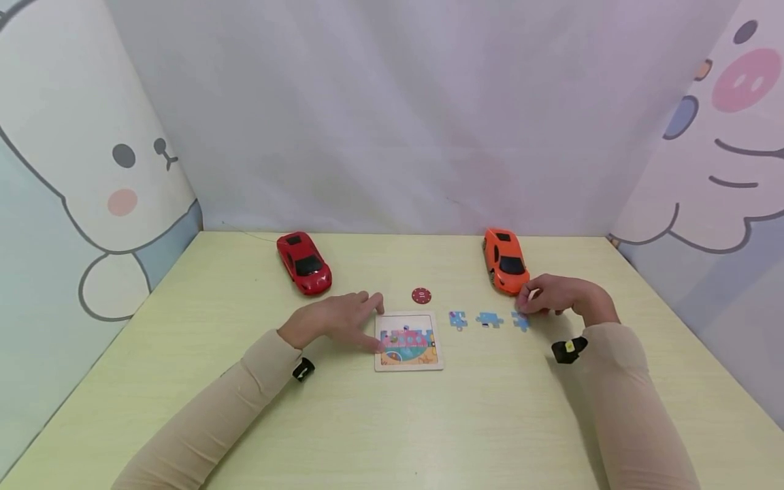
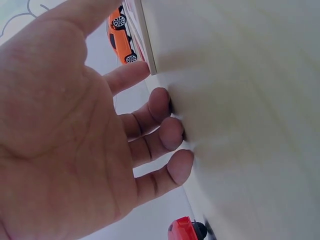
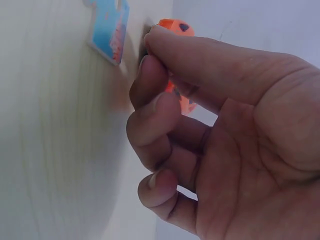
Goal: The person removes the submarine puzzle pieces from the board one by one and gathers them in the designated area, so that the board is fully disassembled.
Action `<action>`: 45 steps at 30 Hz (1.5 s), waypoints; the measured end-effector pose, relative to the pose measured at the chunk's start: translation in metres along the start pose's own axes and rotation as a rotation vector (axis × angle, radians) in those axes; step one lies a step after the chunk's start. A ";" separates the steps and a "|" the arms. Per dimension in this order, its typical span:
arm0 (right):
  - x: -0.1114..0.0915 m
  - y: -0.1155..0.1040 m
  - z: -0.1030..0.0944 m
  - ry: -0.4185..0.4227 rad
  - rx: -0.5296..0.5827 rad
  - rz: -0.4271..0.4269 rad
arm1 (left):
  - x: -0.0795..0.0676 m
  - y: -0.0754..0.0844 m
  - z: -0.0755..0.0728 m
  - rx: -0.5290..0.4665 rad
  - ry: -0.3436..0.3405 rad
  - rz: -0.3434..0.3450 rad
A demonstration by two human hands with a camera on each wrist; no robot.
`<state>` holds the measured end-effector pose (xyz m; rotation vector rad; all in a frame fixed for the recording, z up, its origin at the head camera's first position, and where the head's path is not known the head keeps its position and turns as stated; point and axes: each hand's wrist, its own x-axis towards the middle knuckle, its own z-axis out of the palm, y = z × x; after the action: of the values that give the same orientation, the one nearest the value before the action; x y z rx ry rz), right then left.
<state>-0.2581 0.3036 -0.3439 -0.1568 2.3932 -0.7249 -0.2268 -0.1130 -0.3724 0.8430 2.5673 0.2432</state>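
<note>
A jigsaw puzzle tray [image 1: 409, 367] with joined pieces in its lower half lies mid-table. My left hand [image 1: 346, 318] spreads along its left side, index fingertip at the upper left corner and thumb at the left edge. In the left wrist view, the other fingers [image 2: 172, 132] of that hand are loosely bent with nothing in them. To the right lie three blue jigsaw pieces, left [image 1: 458, 320], middle [image 1: 489, 319] and right [image 1: 520, 321]. My right hand [image 1: 554, 296] hovers by the right piece, fingers loosely curled, thumb and index tips close together and apart from the piece [image 3: 110, 32].
A red toy car [image 1: 304, 264] stands at the back left and an orange toy car [image 1: 505, 262] at the back right, close to my right hand. Behind the tray lies a round red chip [image 1: 421, 295] marked 10. A pale curtain [image 1: 404, 136] closes the table's back.
</note>
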 end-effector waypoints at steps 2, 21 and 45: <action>0.000 -0.002 0.001 0.000 0.004 -0.019 | 0.000 0.000 0.000 0.001 -0.001 0.004; 0.000 -0.018 0.004 -0.023 0.018 -0.091 | -0.003 -0.004 0.000 -0.015 -0.003 0.057; 0.001 -0.025 0.009 -0.023 0.035 -0.132 | -0.006 -0.003 0.002 0.032 -0.004 0.056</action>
<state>-0.2553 0.2783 -0.3373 -0.3092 2.3634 -0.8205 -0.2234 -0.1191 -0.3732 0.9270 2.5528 0.2179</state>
